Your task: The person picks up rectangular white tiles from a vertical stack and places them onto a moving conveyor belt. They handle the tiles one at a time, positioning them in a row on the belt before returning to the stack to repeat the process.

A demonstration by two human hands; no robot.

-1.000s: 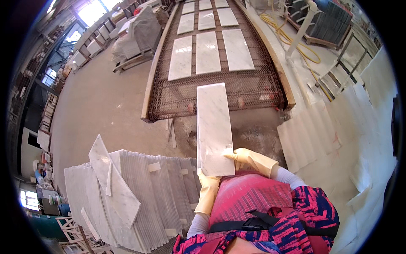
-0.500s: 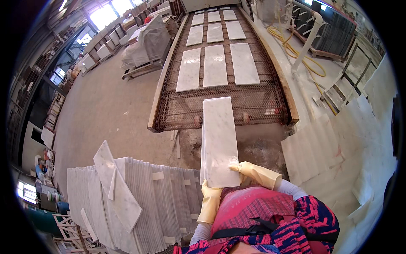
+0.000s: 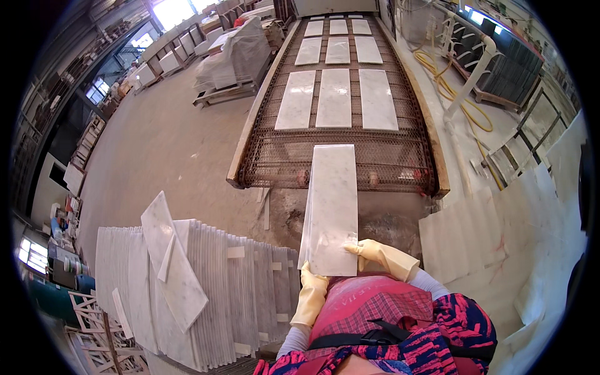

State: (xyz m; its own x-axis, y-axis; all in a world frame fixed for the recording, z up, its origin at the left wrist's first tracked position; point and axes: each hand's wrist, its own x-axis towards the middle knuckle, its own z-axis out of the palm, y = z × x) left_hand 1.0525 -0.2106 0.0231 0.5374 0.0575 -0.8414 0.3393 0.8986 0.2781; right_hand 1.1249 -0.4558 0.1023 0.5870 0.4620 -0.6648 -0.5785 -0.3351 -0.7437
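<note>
Head view: we grip a white slab [image 3: 330,209] at its near end, left hand [image 3: 310,294] beneath, right hand [image 3: 380,257] alongside; its length points up-frame, far end over the mesh conveyor [image 3: 350,159].

Near end of marble slab [image 3: 330,206] masked at its lower corners by left hand [image 3: 310,294] and right hand [image 3: 380,257]. Left-hand fingers hidden under slab. Far tiles on mesh conveyor [image 3: 337,156] too small for surface detail. Stack of upright tiles [image 3: 219,294] cut off by dark fisheye rim. Window area top left blown out.
</note>
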